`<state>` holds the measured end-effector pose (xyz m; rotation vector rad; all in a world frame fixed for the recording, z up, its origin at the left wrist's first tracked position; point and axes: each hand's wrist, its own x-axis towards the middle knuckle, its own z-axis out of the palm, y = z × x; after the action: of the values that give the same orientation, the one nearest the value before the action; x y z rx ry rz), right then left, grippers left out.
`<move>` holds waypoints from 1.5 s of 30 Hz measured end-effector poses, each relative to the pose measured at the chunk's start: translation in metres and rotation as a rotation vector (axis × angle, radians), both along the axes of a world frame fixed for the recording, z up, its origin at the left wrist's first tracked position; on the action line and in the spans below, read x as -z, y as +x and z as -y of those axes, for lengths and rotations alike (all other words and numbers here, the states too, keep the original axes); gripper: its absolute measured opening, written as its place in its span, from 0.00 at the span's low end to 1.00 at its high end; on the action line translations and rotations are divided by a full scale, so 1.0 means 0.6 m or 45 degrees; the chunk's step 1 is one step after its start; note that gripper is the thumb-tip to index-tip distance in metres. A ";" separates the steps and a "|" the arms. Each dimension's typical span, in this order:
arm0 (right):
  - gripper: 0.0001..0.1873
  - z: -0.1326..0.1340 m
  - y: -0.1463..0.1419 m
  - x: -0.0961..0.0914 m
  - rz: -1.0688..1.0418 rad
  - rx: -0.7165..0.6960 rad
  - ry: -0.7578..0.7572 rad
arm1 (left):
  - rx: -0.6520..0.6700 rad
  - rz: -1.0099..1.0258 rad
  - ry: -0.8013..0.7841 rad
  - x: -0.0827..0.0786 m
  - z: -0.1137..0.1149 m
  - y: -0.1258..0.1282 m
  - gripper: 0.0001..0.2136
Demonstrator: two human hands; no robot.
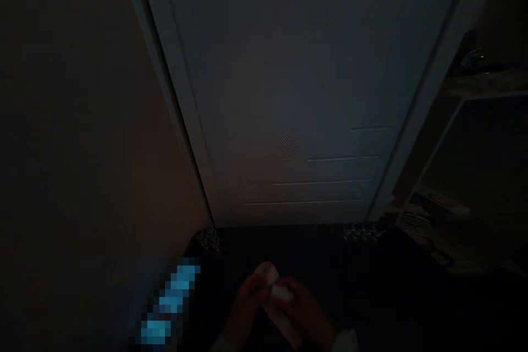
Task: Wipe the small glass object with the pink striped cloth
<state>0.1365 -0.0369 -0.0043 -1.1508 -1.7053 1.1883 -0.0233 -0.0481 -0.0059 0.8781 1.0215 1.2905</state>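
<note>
Right hand point(306, 311): fingers closed on pale soft cloth tube point(275, 290).
Left hand point(246, 301): curled around its upper end.
Cloth axis: diagonal, top pointing up-left toward white door point(289, 93).

Pale door point(305, 93); dim shelf point(474, 91)

Single head-worn view, steeply downward and forward; faced a closed door point(289, 93) at close range; hands low in frame; scene very dark.
</note>
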 end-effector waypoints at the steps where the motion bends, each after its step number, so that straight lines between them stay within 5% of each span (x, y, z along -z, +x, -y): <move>1: 0.18 0.000 0.000 0.000 0.005 0.002 -0.006 | 0.011 -0.001 0.000 0.000 0.000 0.000 0.09; 32: 0.18 0.010 -0.001 -0.005 -0.012 0.050 0.019 | -0.027 -0.019 0.028 0.010 -0.001 0.001 0.10; 41: 0.16 0.009 -0.009 0.014 -0.143 0.038 0.021 | 0.050 -0.120 0.065 -0.014 0.006 0.001 0.08; 45: 0.13 0.015 -0.014 -0.005 -0.142 0.025 -0.068 | 0.057 -0.140 0.057 -0.008 0.001 -0.002 0.08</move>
<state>0.1280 -0.0458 -0.0014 -1.1097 -1.5839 1.2688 -0.0248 -0.0485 -0.0012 1.0106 1.0562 1.2424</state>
